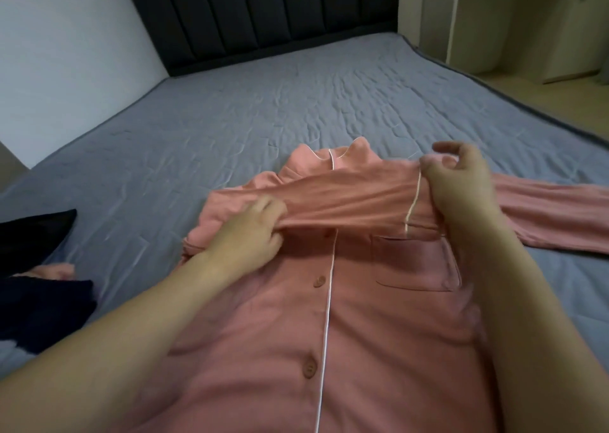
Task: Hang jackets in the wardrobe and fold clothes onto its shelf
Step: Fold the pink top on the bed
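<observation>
Pink pyjama shirt (346, 317) lies buttoned on the grey bed (230, 119), wide bare sheet beyond. Left hand (250, 231) and right hand (461, 182) pinch its folded-over sleeve (346, 198). Dark clothes (39, 284) sit near-left.

A grey quilted bed cover (230, 109) filled the view; a dark padded headboard (263, 11) stood at twelve o'clock, a white wall (66, 53) at ten.
</observation>
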{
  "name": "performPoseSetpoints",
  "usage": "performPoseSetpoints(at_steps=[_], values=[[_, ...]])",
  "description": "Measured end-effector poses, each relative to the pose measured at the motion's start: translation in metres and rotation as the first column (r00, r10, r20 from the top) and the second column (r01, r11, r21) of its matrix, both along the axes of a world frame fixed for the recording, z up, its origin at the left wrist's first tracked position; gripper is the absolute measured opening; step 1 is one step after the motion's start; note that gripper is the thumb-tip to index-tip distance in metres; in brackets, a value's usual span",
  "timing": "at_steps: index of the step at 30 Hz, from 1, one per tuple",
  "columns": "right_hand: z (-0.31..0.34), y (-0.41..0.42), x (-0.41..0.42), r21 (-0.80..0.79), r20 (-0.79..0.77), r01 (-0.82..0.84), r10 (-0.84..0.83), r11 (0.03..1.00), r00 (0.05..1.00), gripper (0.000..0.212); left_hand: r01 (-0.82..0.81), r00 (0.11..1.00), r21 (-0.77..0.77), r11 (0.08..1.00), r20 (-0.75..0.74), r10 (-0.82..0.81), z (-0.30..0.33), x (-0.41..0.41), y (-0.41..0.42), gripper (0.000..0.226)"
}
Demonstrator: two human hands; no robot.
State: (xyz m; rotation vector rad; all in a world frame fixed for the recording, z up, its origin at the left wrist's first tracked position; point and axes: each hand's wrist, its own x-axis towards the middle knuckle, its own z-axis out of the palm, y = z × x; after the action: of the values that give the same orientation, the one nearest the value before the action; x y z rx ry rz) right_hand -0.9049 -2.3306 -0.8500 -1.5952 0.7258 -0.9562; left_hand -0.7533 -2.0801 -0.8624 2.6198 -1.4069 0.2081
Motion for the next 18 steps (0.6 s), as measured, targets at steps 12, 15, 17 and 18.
performPoseSetpoints(at_steps=[12, 15, 17, 18], values=[[-0.046, 0.037, 0.012, -0.519, -0.717, -0.179, -0.311, 0.836, 0.624, 0.054, -0.875, 0.465, -0.018, 0.484, -0.305, 0.831, -0.028, 0.054, 0.050, 0.043], [-0.053, 0.040, 0.016, -0.591, -0.651, -0.149, -0.360, 0.793, 0.668, 0.052, -0.850, 0.526, -0.071, 0.521, -0.087, 0.846, -0.031, 0.055, 0.062, 0.035], [-0.056, 0.040, 0.016, -0.615, -0.639, -0.172, -0.359, 0.769, 0.680, 0.053, -0.869, 0.495, -0.025, 0.495, -0.023, 0.868, -0.032, 0.054, 0.067, 0.039], [-0.057, 0.039, 0.016, -0.616, -0.651, -0.196, -0.353, 0.763, 0.672, 0.053, -0.881, 0.473, 0.011, 0.473, -0.020, 0.881, -0.032, 0.053, 0.069, 0.044]])
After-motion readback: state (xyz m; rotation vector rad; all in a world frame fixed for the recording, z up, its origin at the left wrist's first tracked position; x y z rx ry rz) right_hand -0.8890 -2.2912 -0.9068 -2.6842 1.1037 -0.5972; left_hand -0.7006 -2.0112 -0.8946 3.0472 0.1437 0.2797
